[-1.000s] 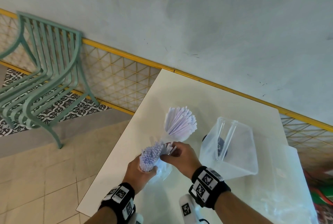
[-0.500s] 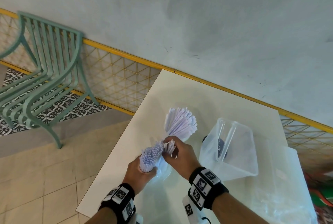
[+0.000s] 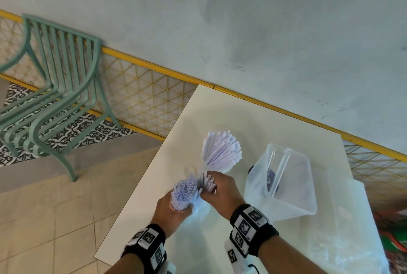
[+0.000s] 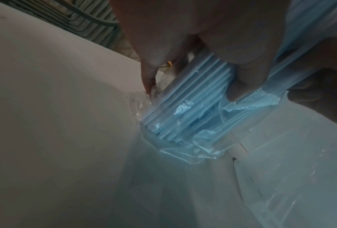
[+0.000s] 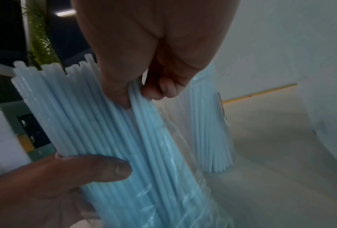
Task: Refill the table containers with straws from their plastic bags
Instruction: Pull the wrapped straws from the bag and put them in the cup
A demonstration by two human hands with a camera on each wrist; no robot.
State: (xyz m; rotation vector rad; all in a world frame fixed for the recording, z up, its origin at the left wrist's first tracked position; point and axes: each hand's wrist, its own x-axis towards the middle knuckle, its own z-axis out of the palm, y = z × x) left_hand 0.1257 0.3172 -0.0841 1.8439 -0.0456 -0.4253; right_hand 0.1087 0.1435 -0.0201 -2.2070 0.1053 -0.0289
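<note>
My left hand [image 3: 174, 207] grips a bundle of pale blue straws [image 3: 184, 191] standing upright in its clear plastic bag [image 4: 185, 148] on the white table [image 3: 220, 115]. My right hand [image 3: 217, 190] pinches a few straws [image 3: 208, 182] at the right side of that bundle; the right wrist view shows thumb and fingers closed on several straws [image 5: 142, 111]. Just beyond the hands stands a clear container [image 3: 220, 168] packed with fanned-out straws [image 3: 222, 148]. The left wrist view shows the bundle's lower end [image 4: 183, 111] inside crumpled film.
A clear plastic tub [image 3: 284, 183] lies tilted at the right with two straws inside, a dark object behind it. Loose clear plastic [image 3: 343, 229] covers the table's right side. A green metal chair [image 3: 55, 97] stands on the floor at left; a wall runs behind.
My right hand has shifted slightly up along the bundle's right side and now pinches a few straws lifted apart from the rest. The left hand has stayed in place.
</note>
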